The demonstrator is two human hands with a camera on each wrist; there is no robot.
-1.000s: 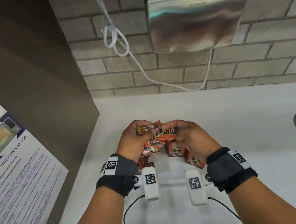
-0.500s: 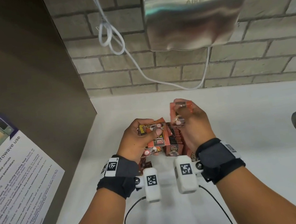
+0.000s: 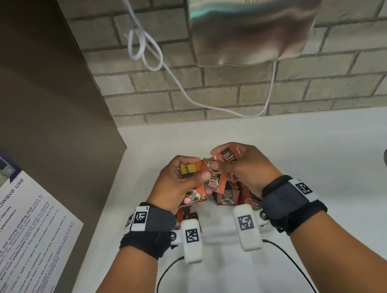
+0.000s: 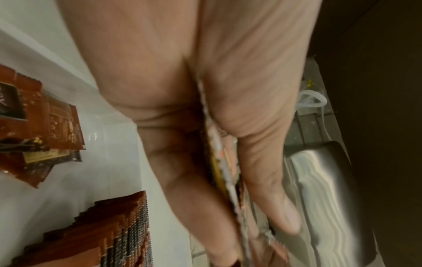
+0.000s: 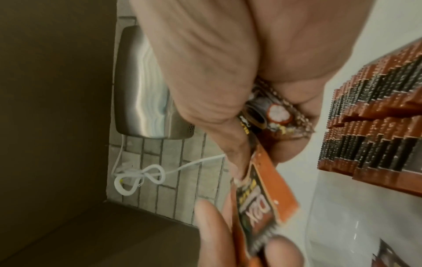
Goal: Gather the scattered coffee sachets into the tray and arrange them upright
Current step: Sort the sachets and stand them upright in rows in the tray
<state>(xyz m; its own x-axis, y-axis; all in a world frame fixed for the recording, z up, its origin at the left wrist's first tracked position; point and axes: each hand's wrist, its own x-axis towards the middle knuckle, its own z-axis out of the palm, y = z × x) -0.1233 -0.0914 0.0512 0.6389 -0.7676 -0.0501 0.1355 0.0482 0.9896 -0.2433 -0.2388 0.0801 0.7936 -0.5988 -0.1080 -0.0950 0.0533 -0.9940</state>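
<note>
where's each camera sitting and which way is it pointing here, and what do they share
head: on the person's head, looking down at both hands, left hand and right hand, holding coffee sachets over the white counter.
left wrist: along the left palm toward the sink.
right wrist: along the right palm toward the hand dryer.
shared: all show upright sachets.

Your head view: bright, even, edges bowed; glare streaks the hand dryer (image 3: 257, 14). Wrist views dim, motion-blurred.

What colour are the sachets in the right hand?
Orange-brown with a black label panel; the sachets in the right hand show best in the right wrist view.
</note>
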